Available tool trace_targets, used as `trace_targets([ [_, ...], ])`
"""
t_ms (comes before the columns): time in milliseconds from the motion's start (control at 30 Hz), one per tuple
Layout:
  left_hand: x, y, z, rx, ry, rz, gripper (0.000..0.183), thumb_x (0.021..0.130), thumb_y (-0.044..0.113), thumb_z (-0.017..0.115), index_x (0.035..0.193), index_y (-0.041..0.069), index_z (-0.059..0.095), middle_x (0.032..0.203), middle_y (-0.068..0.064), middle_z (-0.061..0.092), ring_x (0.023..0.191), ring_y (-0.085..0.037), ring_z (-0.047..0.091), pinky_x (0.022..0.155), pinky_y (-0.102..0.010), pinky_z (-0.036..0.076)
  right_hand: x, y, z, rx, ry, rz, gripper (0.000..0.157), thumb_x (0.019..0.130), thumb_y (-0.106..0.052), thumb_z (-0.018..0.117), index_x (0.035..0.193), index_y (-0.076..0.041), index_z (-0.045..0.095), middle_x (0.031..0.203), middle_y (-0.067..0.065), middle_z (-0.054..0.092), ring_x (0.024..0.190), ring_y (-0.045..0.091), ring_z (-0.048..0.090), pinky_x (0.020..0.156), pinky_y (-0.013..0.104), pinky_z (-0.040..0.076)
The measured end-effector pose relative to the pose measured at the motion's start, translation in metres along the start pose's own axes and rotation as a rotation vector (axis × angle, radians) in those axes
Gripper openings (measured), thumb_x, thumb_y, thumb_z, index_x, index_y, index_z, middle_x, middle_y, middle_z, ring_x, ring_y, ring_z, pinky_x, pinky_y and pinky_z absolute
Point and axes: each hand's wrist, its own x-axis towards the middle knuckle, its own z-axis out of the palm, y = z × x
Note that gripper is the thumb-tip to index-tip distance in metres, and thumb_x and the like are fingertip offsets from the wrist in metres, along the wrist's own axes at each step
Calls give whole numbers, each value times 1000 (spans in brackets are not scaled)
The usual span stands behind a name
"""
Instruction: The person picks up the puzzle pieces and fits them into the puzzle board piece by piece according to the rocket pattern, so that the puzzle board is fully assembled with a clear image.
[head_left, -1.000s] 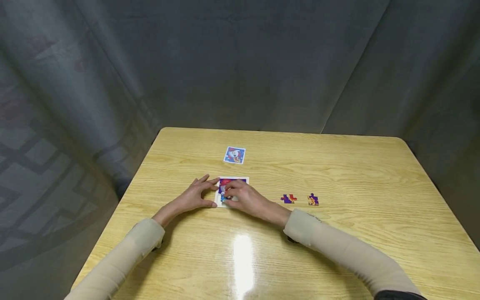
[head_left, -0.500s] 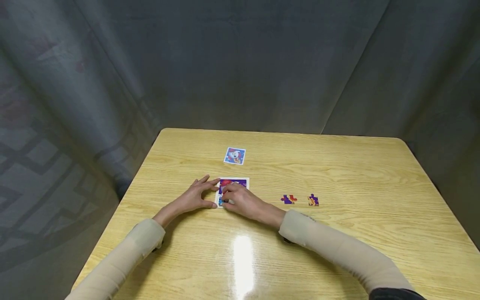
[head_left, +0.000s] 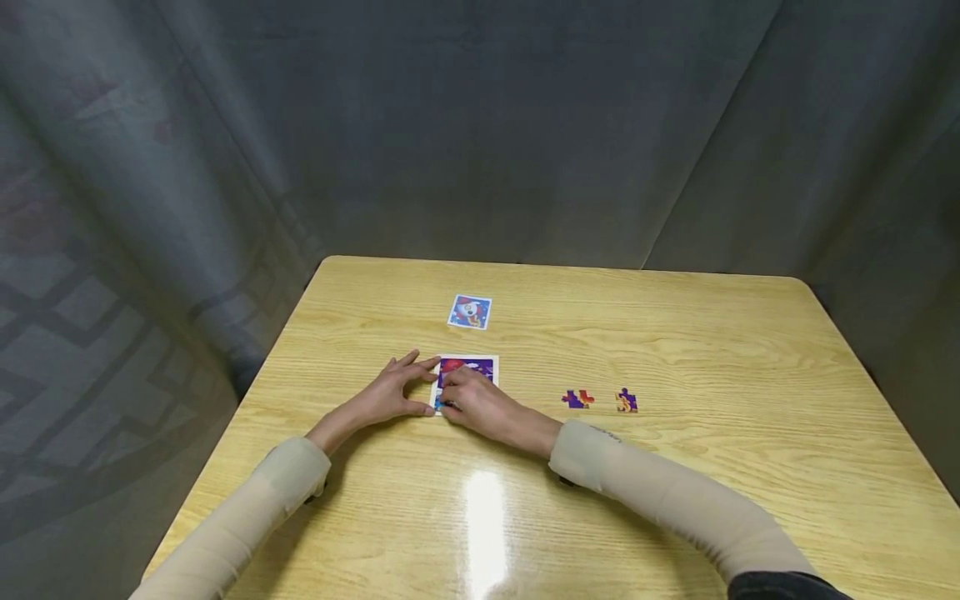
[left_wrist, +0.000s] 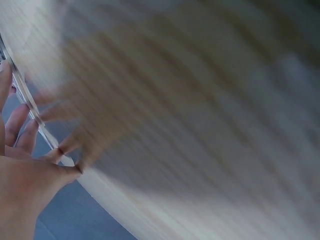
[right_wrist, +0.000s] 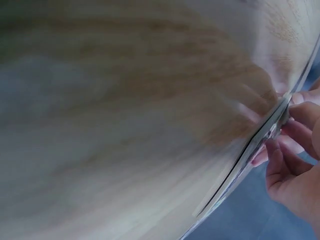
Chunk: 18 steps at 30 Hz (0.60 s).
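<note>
A small jigsaw puzzle in a white-bordered tray [head_left: 472,357] lies flat on the table, showing red and purple parts of a picture. My left hand [head_left: 386,393] rests at the tray's left side, thumb at the near corner and fingertips along the edge toward the far corner. Over the puzzle, my right hand [head_left: 486,407] pinches a blue jigsaw piece [head_left: 440,401] at the near left corner of the tray, covering much of the picture. Most of that piece is hidden by the fingers. In the right wrist view the fingertips [right_wrist: 272,145] sit right at the tray.
Two loose jigsaw pieces lie to the right of the tray, a purple and red one [head_left: 577,399] and a purple and orange one [head_left: 627,401]. Beyond the tray is a square picture card [head_left: 469,312]. Grey curtains [head_left: 480,133] hang behind the wooden table [head_left: 712,350].
My right hand has shifted slightly left and nearer to me with the blue jigsaw piece, bringing it to the tray's near left corner. The left hand has stayed in place.
</note>
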Motion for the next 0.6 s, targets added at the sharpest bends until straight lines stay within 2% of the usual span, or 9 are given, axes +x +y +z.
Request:
trace_targets([
  [367,1,-2,1,-1,-12,-17,51,80,30,79,122,6,63,153,-6,37,145,-39,13,112,-64,4,1,0,-2,-9,-18,17,11,89,-13,69,95,-4,73,109,13,66,109,26,58,100,41,44],
  [600,1,-2,1,10,5,3,52,79,31,79,122,5,63,151,-9,38,143,-43,15,110,-67,6,0,-2,-2,-84,-34,21,12,90,-17,69,95,-8,74,111,10,66,107,25,57,96,40,46],
])
